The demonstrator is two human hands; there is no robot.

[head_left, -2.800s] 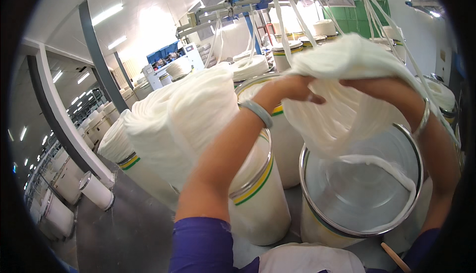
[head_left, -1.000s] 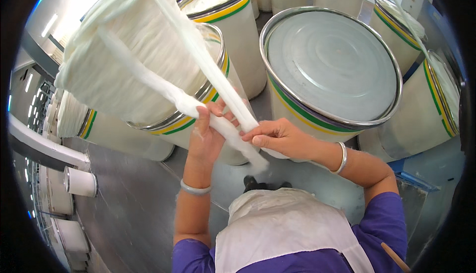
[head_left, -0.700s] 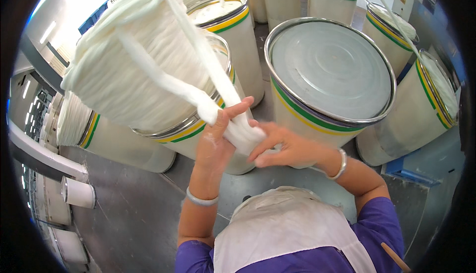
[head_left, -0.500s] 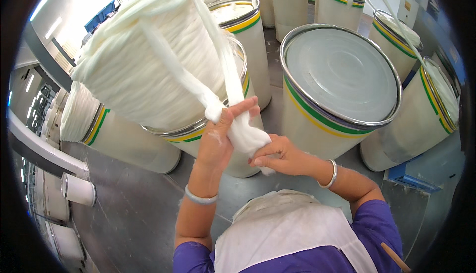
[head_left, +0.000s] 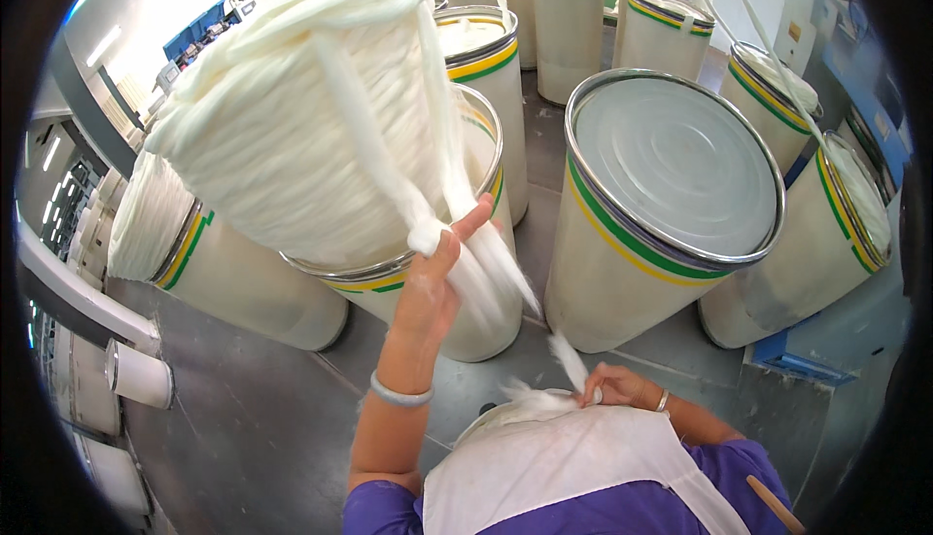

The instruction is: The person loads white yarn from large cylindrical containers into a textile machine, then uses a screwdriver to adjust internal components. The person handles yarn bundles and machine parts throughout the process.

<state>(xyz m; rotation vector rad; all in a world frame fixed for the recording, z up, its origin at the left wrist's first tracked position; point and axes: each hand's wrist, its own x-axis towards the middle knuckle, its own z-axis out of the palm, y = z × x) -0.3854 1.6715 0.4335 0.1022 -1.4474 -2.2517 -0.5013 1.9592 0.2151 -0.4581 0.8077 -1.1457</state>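
My left hand [head_left: 434, 277] is closed on two strands of thick white sliver [head_left: 389, 185]. They hang from a tall coiled stack of sliver [head_left: 282, 137] that rises above its can [head_left: 369, 277]. Past my left fingers the strands taper to a wispy, torn end [head_left: 510, 273]. Lower and to the right, near the chest of my white apron [head_left: 583, 457], my right hand [head_left: 625, 386] grips a loose tuft of sliver [head_left: 569, 360]. A gap separates this tuft from the strands in my left hand.
A can [head_left: 671, 166] with a pale round plate inside its metal rim stands ahead to the right. Several striped cans surround it, and a leaning full can [head_left: 233, 263] is at the left. Blue machinery [head_left: 826, 341] lines the right side. Strands run overhead at upper right.
The sliver between my hands has parted. My right hand has moved down and right toward my apron with a torn tuft, while my left hand still holds the hanging strands.
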